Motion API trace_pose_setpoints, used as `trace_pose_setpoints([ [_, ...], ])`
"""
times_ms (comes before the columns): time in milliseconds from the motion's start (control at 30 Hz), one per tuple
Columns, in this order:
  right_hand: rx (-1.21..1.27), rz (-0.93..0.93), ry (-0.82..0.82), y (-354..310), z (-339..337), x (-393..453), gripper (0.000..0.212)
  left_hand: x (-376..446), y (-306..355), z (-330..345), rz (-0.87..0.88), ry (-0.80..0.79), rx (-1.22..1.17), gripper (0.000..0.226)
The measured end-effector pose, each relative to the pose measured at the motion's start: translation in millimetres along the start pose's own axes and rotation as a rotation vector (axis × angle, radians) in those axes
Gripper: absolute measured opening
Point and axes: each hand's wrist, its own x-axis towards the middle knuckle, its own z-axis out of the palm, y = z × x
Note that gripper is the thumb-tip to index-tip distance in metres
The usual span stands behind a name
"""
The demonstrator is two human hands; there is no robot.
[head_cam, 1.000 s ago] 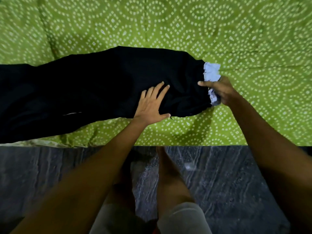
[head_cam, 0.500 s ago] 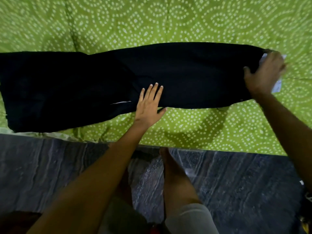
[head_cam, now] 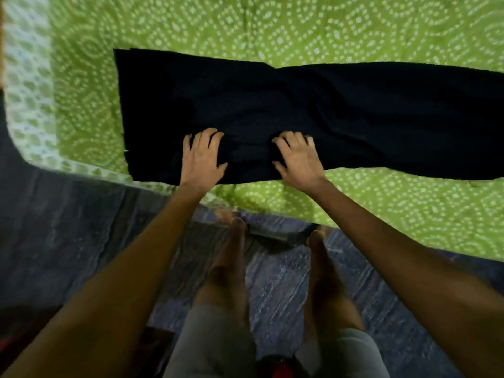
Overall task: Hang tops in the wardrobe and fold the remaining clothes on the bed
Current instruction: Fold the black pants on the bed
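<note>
A long black garment (head_cam: pixel 300 110) lies flat across the green patterned bed (head_cam: pixel 272 25). Its left end is squared off and its right end runs out of view. My left hand (head_cam: pixel 203 156) rests on the garment's near edge with thumb spread and fingertips pressed into the cloth. A short way to its right, my right hand (head_cam: pixel 298 156) rests on the same edge, fingers slightly bent, thumb out. Neither hand visibly lifts or pinches the fabric.
The bed's corner (head_cam: pixel 30 132) is at the left and its near edge runs diagonally down to the right. Below it is a dark stone floor (head_cam: pixel 68 241). My bare legs (head_cam: pixel 234 268) stand close to the bed edge.
My right hand has left the garment's right end and come in beside my left hand on the near edge. My view has shifted towards the garment's left end.
</note>
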Motion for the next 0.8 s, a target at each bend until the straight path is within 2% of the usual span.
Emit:
trace_pose_setpoints([
  [67,-0.026,0.044,0.009,-21,2,16,0.046,-3,-31,-7,-0.042,0.001,0.028,0.059],
  [167,-0.055,0.007,0.146,-50,6,39,0.026,-6,-78,-11,-0.057,0.051,-0.013,0.044],
  [233,-0.023,-0.062,0.289,-66,7,48,0.018,-11,-106,-10,0.006,0.172,-0.084,0.038],
  [300,0.082,-0.107,0.376,-76,3,46,0.019,-19,-125,-8,0.105,0.266,-0.149,0.036],
  [367,0.134,-0.16,0.334,-84,4,36,0.02,-31,-143,-1,0.184,0.226,-0.222,0.031],
  [467,0.095,-0.242,-0.001,-81,13,19,0.029,-45,-161,10,0.212,0.083,-0.412,0.03],
  [533,0.159,-0.166,-0.15,-77,9,21,0.037,-41,-165,6,0.072,0.075,-0.628,0.039],
  [567,0.23,-0.113,-0.121,-76,4,28,0.037,-32,-166,2,-0.024,0.132,-0.699,0.042],
  [633,0.29,-0.047,0.092,-73,-11,47,0.033,-6,-168,-7,-0.221,0.287,-0.713,0.042],
  [700,0.205,0.023,0.312,-66,-27,77,0.026,32,-174,-18,-0.432,0.391,-0.737,0.045],
  [733,0.163,0.07,0.362,-62,-35,95,0.024,52,-175,-27,-0.524,0.402,-0.818,0.049],
  [800,0.149,0.169,0.312,-56,-45,132,0.033,91,-177,-45,-0.611,0.34,-1.032,0.059],
])
